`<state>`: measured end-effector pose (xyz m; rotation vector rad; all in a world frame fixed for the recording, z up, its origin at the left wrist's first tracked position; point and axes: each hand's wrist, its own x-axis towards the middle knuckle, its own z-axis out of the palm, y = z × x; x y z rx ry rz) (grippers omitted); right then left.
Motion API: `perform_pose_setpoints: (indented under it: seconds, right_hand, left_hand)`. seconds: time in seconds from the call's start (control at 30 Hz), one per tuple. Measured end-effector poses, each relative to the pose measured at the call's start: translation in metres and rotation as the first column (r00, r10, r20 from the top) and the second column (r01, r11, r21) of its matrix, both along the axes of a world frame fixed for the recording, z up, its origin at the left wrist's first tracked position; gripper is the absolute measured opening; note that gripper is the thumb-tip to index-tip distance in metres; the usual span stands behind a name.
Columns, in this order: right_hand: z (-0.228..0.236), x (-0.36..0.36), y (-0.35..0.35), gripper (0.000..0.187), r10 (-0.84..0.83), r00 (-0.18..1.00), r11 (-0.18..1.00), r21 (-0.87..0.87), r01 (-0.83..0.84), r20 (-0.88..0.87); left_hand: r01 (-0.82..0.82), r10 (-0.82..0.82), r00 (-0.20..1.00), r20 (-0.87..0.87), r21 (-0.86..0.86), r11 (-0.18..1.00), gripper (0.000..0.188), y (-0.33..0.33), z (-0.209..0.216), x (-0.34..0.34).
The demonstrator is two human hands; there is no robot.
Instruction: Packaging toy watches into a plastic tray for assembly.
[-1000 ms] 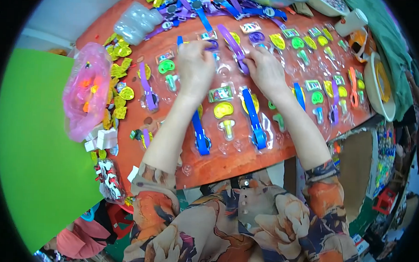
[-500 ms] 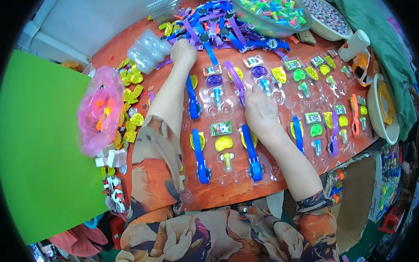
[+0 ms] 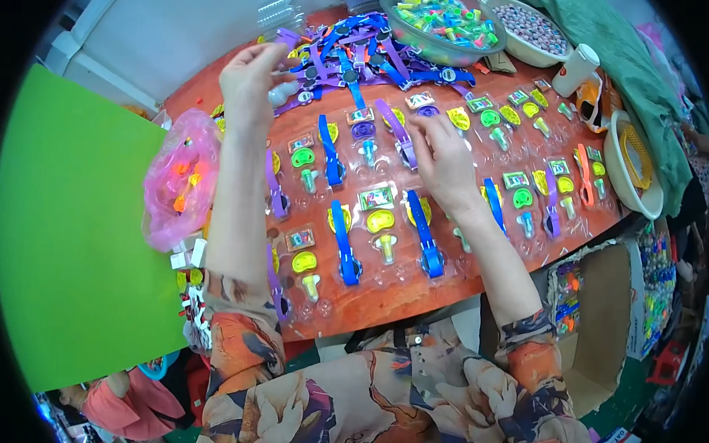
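My left hand (image 3: 254, 81) is raised at the left of a heap of toy watches (image 3: 356, 54). Its fingers are pinched at a purple watch strap (image 3: 287, 38), partly hidden behind them. My right hand (image 3: 444, 164) hovers, loosely curled with thumb and fingers apart, just right of a purple toy watch (image 3: 394, 129) lying in a clear blister tray. Nothing shows in that hand. Nearer me, blue watches (image 3: 344, 244) lie in trays beside a yellow pacifier-shaped toy (image 3: 380, 220) and a yellow-capped whistle-like toy (image 3: 385, 247). Green pacifier-shaped toys (image 3: 302, 157) sit in other trays.
Beyond the trays stand a basin of colourful small tubes (image 3: 442, 46) and a bowl of small beads (image 3: 527, 32). A white bottle (image 3: 576, 70) and a cream basin (image 3: 612, 176) are at the right. A pink bag (image 3: 180, 192) lies left; a cardboard box (image 3: 597, 324) is below right.
My left hand has risen from beside the clear plastic trays, with a purple strap now at its fingers. My right hand has lifted off the purple watch. My view has shifted, showing more trays at left.
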<state>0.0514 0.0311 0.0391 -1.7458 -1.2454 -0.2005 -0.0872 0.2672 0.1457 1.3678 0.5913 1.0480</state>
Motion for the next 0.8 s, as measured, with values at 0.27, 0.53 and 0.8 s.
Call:
perform_pose_setpoints:
  seconds: [0.27, 0.53, 0.8]
  right_hand:
    - [0.069, -0.06, -0.055, 0.015, 0.156, 0.935, 0.968, 0.236, -0.081, -0.318]
    - [0.046, -0.136, -0.155, 0.028, 0.251, 0.569, 0.941, 0.06, -0.333, -0.783]
    - [0.029, -0.133, -0.152, 0.032, 0.705, -0.244, 0.701, 0.706, 0.102, -0.666]
  left_hand:
    - [0.349, -0.337, 0.937, 0.093, -0.18, 0.92, 0.015, -0.141, -0.012, -0.078]
    - [0.232, -0.241, 0.967, 0.081, 0.112, 0.966, 0.018, -0.224, -0.014, -0.114]
    - [0.613, -0.584, 0.785, 0.205, -0.128, 0.779, 0.023, -0.249, -0.034, -0.134]
